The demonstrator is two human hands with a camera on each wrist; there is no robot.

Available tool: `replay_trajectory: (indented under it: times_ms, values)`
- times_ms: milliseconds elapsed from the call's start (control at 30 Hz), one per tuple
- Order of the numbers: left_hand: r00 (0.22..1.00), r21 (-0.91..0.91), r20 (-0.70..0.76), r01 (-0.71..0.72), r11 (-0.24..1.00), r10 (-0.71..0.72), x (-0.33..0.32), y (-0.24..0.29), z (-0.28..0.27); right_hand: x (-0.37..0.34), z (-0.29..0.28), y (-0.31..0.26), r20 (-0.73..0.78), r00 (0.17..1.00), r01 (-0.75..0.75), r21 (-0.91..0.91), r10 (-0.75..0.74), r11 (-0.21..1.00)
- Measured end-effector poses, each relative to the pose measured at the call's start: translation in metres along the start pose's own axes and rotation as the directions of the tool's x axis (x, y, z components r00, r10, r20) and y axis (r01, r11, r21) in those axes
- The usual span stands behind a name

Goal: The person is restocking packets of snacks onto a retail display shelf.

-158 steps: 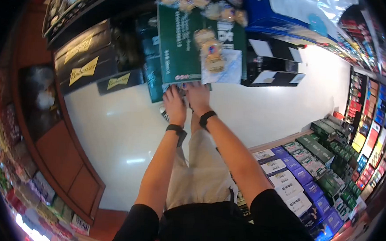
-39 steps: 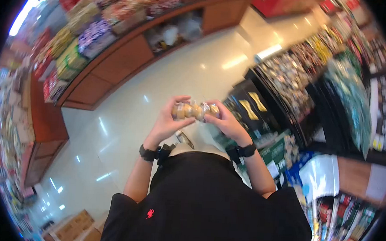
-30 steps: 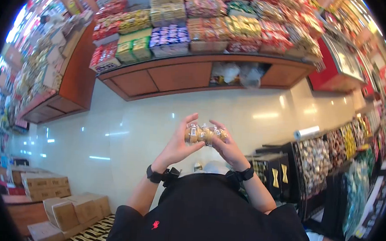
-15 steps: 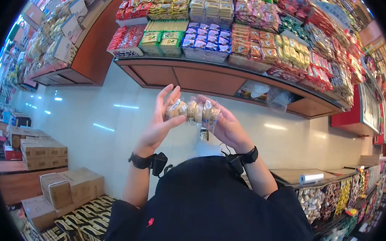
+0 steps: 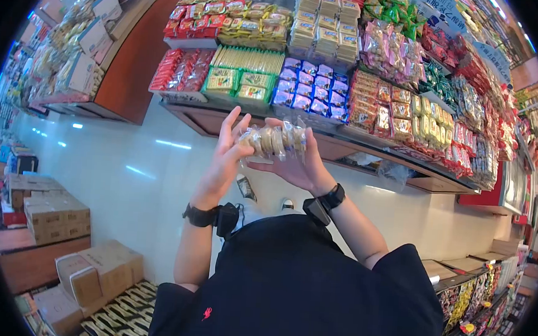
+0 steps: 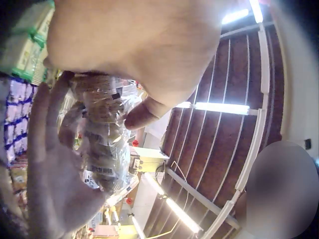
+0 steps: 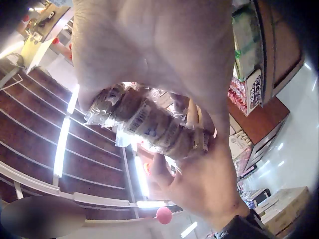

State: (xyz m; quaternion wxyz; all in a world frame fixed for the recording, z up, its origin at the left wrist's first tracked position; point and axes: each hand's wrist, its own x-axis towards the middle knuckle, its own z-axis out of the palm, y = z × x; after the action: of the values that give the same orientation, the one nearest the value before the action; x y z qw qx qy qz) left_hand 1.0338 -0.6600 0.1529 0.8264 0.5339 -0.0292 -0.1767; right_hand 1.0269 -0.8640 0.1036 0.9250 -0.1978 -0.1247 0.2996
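Between both hands is a row of small clear-wrapped packets of round biscuits [image 5: 273, 142], lying end to end and held up in front of the body. My left hand [image 5: 218, 168] grips its left end, thumb on the near side and fingers extended up beyond it. The right end is held by my right hand [image 5: 306, 170], whose thumb shows beside the wrappers. In the left wrist view the crinkled wrappers of the biscuit packets [image 6: 104, 132] show printed labels. Barcodes are visible on the biscuit packets [image 7: 149, 119] in the right wrist view.
Just ahead stands a wooden display counter with trays of purple-blue packs [image 5: 311, 87], green packs [image 5: 237, 86] and red packs [image 5: 185, 70]. Another wooden counter [image 5: 126, 79] is at the left. Cardboard boxes [image 5: 112, 266] are stacked at lower left. A bagged-goods shelf [image 5: 476, 304] lies right.
Earlier both hands were low by a green carton; now they hold the biscuit packets up. The view has swung from the black beer boxes to the snack counter, which is now closer.
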Motion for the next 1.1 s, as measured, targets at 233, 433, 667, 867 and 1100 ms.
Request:
replay_trajectory:
  times_ms: [233,433,667,867,1100]
  values:
    - [0.994,0.376,-0.057,0.106,0.921,-0.091,0.094,0.042,-0.072,0.111,-0.003,-0.015,-0.144,0.986,0.109,0.144,-0.089,0.983]
    - [0.996,0.633,-0.046,0.085,0.769,-0.072,0.169,0.070,-0.098,0.171,-0.018,-0.045,-0.315,0.913,0.240,-0.104,-0.261,0.965]
    - [0.992,0.655,0.053,0.050,0.754,-0.111,0.281,0.087,-0.102,0.228,-0.067,-0.102,-0.270,0.849,0.268,-0.522,-0.455,0.810]
    - [0.991,0.578,0.122,-0.026,0.816,-0.054,0.362,0.138,-0.075,0.291,-0.084,-0.182,-0.178,0.823,0.267,-0.716,-0.539,0.645]
    - [0.966,0.486,0.255,-0.083,0.870,-0.050,0.484,0.188,-0.065,0.380,-0.086,-0.273,-0.109,0.751,0.290,-0.832,-0.651,0.474]
